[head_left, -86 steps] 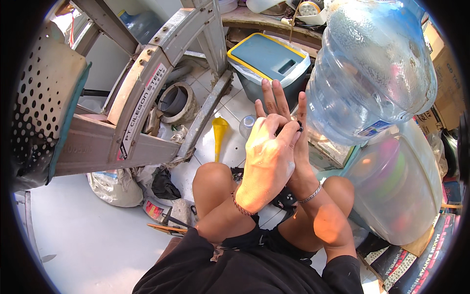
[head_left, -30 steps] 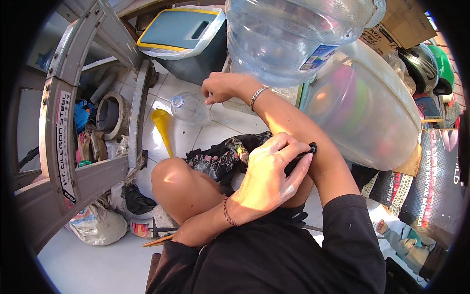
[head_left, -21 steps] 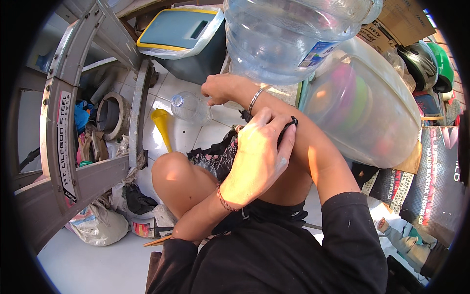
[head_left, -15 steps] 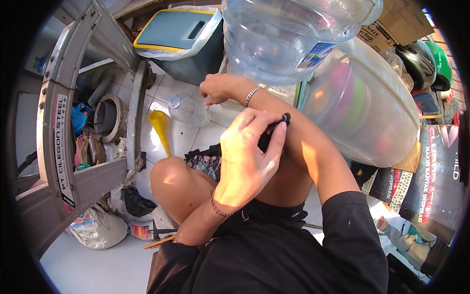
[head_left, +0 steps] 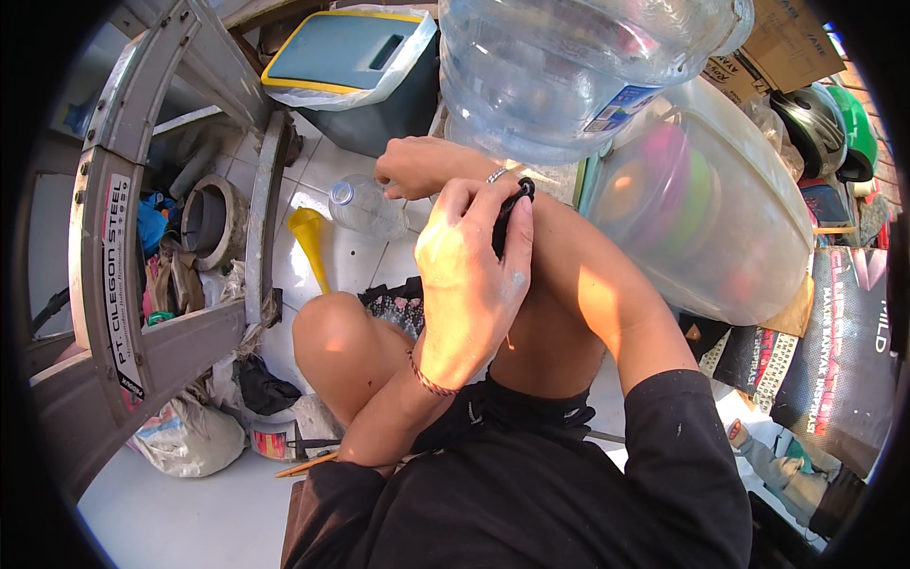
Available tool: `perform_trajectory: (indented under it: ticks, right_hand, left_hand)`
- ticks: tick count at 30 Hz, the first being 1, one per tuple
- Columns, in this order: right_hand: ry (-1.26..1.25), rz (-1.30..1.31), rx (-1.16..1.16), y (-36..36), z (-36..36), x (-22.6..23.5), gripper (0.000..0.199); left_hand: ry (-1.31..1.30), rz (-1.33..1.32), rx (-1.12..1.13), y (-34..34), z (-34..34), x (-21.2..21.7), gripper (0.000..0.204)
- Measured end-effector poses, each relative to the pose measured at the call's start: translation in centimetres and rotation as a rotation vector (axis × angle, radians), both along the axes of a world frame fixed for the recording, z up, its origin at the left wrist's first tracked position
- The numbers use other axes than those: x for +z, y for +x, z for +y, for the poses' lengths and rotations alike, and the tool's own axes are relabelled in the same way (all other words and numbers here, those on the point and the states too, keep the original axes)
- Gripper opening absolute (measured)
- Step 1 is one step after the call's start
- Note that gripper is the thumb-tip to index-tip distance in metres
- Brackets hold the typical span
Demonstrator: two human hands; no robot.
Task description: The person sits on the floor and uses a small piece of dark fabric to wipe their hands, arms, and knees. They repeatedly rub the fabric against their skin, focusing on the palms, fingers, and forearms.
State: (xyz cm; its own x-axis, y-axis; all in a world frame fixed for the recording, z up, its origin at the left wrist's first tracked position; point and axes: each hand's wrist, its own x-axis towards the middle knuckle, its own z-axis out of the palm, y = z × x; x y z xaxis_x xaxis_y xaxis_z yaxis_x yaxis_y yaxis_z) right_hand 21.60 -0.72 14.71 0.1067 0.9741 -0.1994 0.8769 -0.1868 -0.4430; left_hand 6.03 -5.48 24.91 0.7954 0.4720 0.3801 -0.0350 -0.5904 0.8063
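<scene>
My left hand pinches a black band that sits around my right forearm just below the wrist. A silver bracelet lies next to the band. My right hand reaches forward with its fingers curled on the base of a small clear plastic bottle lying on the white tiled floor. A yellow funnel lies just left of the bottle. I sit low with my bare knee raised under my left arm.
A big clear water jug and a translucent lidded tub stand close on the right. A blue-lidded bin is ahead. A grey metal ladder frame with rags, a ring and bags fills the left.
My left hand has slid the black band from near the right elbow up the forearm to the wrist. My right hand has stayed at the small bottle.
</scene>
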Motion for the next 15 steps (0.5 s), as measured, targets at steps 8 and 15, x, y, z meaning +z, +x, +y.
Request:
perform_trajectory:
  ticks: [8, 15]
  right_hand:
    - [0.018, -0.024, -0.087, 0.4, -0.3, 0.1, 0.028]
    - [-0.013, 0.138, -0.118, 2.3, -0.5, -0.5, 0.033]
  left_hand:
    - [-0.17, 0.01, -0.412, -3.3, -5.2, 0.6, 0.015]
    - [-0.036, -0.143, -0.135, -2.2, -3.4, 1.0, 0.016]
